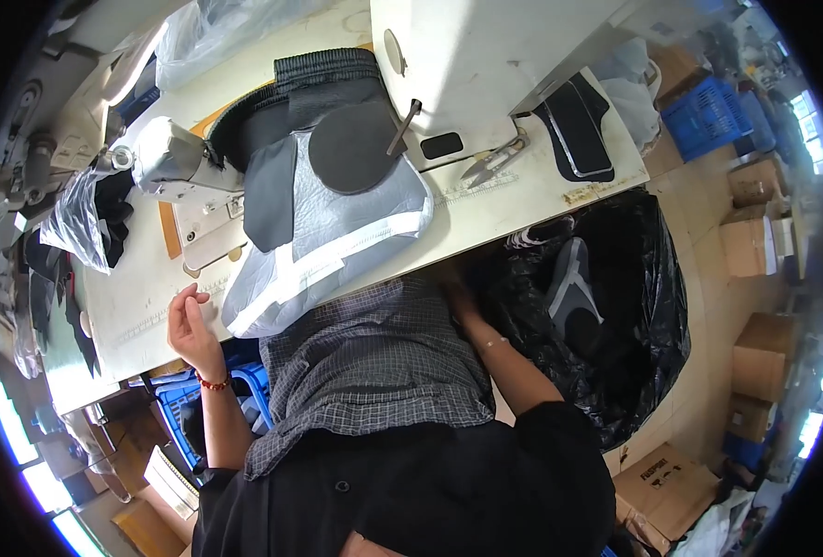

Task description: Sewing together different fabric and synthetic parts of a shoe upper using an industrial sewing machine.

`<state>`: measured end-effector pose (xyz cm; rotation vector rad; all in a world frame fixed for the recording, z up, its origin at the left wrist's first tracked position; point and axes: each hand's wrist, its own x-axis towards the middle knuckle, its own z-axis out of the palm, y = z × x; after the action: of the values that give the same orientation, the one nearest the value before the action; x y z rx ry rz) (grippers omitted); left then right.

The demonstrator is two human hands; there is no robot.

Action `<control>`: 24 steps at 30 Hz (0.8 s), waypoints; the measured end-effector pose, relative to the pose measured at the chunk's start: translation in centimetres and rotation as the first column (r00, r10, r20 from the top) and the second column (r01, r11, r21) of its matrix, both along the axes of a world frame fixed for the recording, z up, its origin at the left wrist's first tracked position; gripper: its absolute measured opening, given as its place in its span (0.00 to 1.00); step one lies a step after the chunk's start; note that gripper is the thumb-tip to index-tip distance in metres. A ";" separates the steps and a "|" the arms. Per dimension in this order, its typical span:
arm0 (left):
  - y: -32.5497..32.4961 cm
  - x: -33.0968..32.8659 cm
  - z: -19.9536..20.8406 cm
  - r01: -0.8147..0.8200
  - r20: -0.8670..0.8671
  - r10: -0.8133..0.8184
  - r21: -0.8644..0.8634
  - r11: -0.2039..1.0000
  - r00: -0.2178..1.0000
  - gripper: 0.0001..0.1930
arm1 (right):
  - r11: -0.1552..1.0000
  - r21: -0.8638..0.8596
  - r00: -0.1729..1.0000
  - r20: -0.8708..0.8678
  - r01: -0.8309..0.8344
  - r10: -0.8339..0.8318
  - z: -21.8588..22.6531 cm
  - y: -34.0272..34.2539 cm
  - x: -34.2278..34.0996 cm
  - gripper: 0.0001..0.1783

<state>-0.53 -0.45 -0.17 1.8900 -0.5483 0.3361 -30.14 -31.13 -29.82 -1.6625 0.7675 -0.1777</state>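
A silver-grey and black sewn fabric piece point(365, 209) lies on the sewing table, its front part hanging over the near edge. It has a gathered black band at the back, a white strip along the front and a dark round patch point(354, 148) on top. My left hand point(193, 327) is raised at the table edge, left of the piece, with fingers loosely apart and nothing in them. My right hand point(454, 286) reaches under the table's front edge beside my checked apron point(384, 348). Its fingers are hidden there.
A sewing machine head point(175, 158) stands left of the fabric. Thread snips point(497, 162) and a black shaped panel point(574, 130) lie on the right. Below the table, a black plastic bag point(648, 316) holds grey cut pieces point(574, 283). A blue basket point(179, 399) sits under the left side.
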 end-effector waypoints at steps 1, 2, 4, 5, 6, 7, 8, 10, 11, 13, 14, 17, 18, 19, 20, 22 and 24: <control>0.2 0.0 0.3 -0.044 0.024 0.044 0.015 0.999 0.999 0.10 | 0.753 -0.645 0.988 -0.146 -0.133 0.049 2.0 0.4 -0.1 0.16; 0.2 -0.1 0.4 -0.007 -0.001 0.007 0.002 1.000 1.000 0.10 | 0.859 -0.512 0.998 -0.048 0.001 -0.029 4.7 0.8 -1.2 0.11; 0.1 -0.3 0.2 -0.049 -0.156 0.030 -0.114 0.992 0.987 0.10 | 0.887 -0.454 0.995 -0.004 0.087 -0.099 11.0 1.2 -3.3 0.08; 0.1 -0.4 0.2 -0.027 -0.140 0.008 -0.135 0.991 0.990 0.10 | 0.833 -0.552 0.999 0.037 0.039 -0.022 14.3 1.2 -4.0 0.10; 0.1 -0.3 0.2 0.020 -0.175 -0.047 -0.153 0.988 0.983 0.09 | 0.789 -0.614 1.000 0.015 0.025 -0.020 17.1 0.9 -4.1 0.10; 0.1 -0.2 0.3 -0.004 -0.167 -0.025 -0.174 0.985 0.986 0.09 | 0.760 -0.648 0.998 0.001 -0.049 0.065 19.4 0.8 -3.9 0.10; 0.2 0.0 0.4 0.047 -0.165 -0.074 -0.160 0.986 0.984 0.09 | 0.742 -0.669 0.997 0.019 -0.038 0.069 21.3 1.1 -3.5 0.11; 0.4 -0.1 1.0 0.048 -0.151 -0.073 -0.162 0.986 0.986 0.09 | 0.793 -0.602 0.994 -0.014 -0.092 0.105 24.5 2.2 -2.5 0.15; 0.4 -0.1 1.3 0.067 -0.220 -0.113 -0.208 0.976 0.969 0.09 | 0.868 -0.473 0.986 -0.128 -0.154 0.106 26.0 2.8 -1.7 0.18; 0.2 0.2 2.3 0.088 -0.266 -0.140 -0.197 0.976 0.954 0.09 | 0.899 -0.418 0.981 0.077 -0.128 0.176 29.3 4.0 0.6 0.19; 0.2 0.3 3.0 0.094 -0.342 -0.160 -0.203 0.975 0.926 0.09 | 0.853 -0.506 0.959 0.159 -0.125 0.235 31.2 4.2 2.0 0.15; 0.1 1.5 5.6 0.238 -0.063 -0.232 0.135 0.962 0.971 0.11 | 0.754 -0.649 0.873 0.306 -0.101 0.380 36.5 4.1 7.8 0.06; 0.0 1.7 6.4 0.269 -0.058 -0.262 0.186 0.945 0.963 0.14 | 0.651 -0.751 0.863 0.253 -0.110 0.438 38.2 3.5 9.5 0.12; -0.3 1.9 7.1 0.291 -0.078 -0.281 0.182 0.939 0.956 0.14 | 0.539 -0.819 0.856 0.125 -0.195 0.501 39.7 2.7 11.6 0.19; -0.6 2.1 7.8 0.362 -0.092 -0.351 0.223 0.905 0.932 0.13 | 0.466 -0.872 0.835 0.139 -0.152 0.533 40.8 1.9 14.3 0.21; -1.2 2.2 8.9 0.470 -0.155 -0.444 0.294 0.832 0.882 0.20 | 0.333 -0.930 0.831 0.056 -0.159 0.553 42.1 0.2 19.9 0.24; -2.2 1.9 9.6 0.519 -0.130 -0.507 0.335 0.786 0.852 0.25 | 0.207 -0.974 0.834 0.035 -0.096 0.551 42.7 -1.8 25.1 0.26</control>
<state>1.36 -2.66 9.39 1.9900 -1.1364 -0.1725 -5.08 -32.89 12.92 -2.8095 -0.1949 -0.7700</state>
